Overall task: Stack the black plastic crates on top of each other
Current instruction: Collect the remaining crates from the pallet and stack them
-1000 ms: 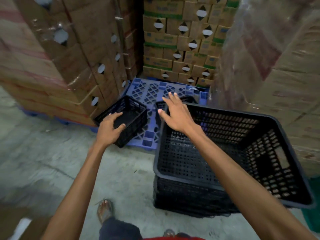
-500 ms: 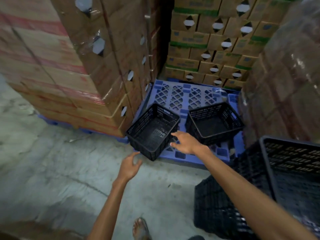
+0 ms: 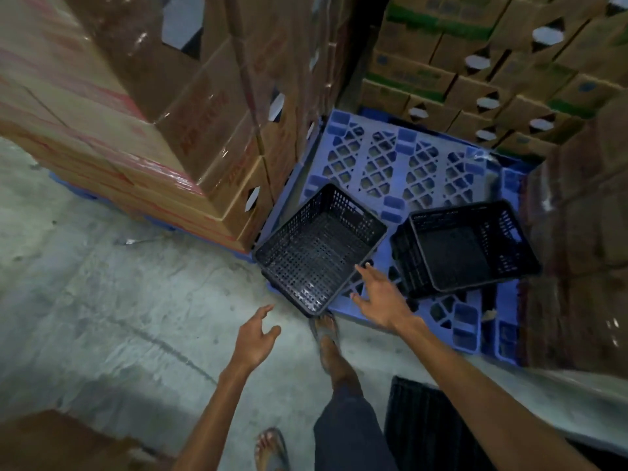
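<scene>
Two black plastic crates sit on a blue pallet (image 3: 390,164). The left crate (image 3: 316,249) overhangs the pallet's front corner and is tilted. The right crate (image 3: 465,248) sits further back on the pallet. My right hand (image 3: 380,297) is open, fingers spread, just beside the left crate's near right rim. My left hand (image 3: 256,338) is open and hangs below the crate's front corner, a short gap away. A stack of black crates (image 3: 424,430) shows at the bottom right, mostly hidden by my right arm.
Tall stacks of wrapped cardboard boxes (image 3: 163,107) stand on the left, at the back (image 3: 475,62) and on the right (image 3: 584,232). The floor (image 3: 119,300) is grey concrete. My foot in a sandal (image 3: 328,331) is stepping toward the pallet.
The view has moved closer to the pallet and the crate stack has dropped to the bottom edge. Both hands have advanced toward the left crate, and one foot has stepped forward.
</scene>
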`<move>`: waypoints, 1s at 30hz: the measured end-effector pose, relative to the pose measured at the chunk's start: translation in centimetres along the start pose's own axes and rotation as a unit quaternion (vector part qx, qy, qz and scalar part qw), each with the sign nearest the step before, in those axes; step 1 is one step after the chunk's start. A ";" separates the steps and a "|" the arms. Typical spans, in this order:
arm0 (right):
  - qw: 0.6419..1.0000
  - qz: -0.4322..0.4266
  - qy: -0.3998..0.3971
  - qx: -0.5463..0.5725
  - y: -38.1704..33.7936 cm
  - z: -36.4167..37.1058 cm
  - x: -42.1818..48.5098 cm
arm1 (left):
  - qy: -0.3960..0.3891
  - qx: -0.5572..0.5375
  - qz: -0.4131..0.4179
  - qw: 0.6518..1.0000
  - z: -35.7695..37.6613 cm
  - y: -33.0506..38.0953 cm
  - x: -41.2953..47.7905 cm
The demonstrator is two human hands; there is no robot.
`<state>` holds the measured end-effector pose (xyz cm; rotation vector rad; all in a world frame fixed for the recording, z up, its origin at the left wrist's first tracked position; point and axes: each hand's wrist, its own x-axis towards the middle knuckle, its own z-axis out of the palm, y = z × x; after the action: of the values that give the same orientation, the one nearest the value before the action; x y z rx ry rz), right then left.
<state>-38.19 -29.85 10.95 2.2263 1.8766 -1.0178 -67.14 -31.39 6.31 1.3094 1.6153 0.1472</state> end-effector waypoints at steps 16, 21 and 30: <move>0.992 0.012 0.092 -0.088 16.0 2.3 43.9 | 0.278 -0.212 -0.388 0.853 14.7 -1.9 32.2; 0.997 0.059 0.037 -0.019 21.4 6.2 52.2 | 0.268 -0.320 -0.446 0.792 18.9 -7.8 34.2; 0.997 0.021 0.070 0.027 23.0 4.7 50.1 | 0.200 -0.443 -0.359 0.797 17.8 -9.6 34.1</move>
<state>-17.51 5.16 -26.63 2.4157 1.8674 -0.9400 -57.04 -16.67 -29.11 -0.1031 1.9138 0.6496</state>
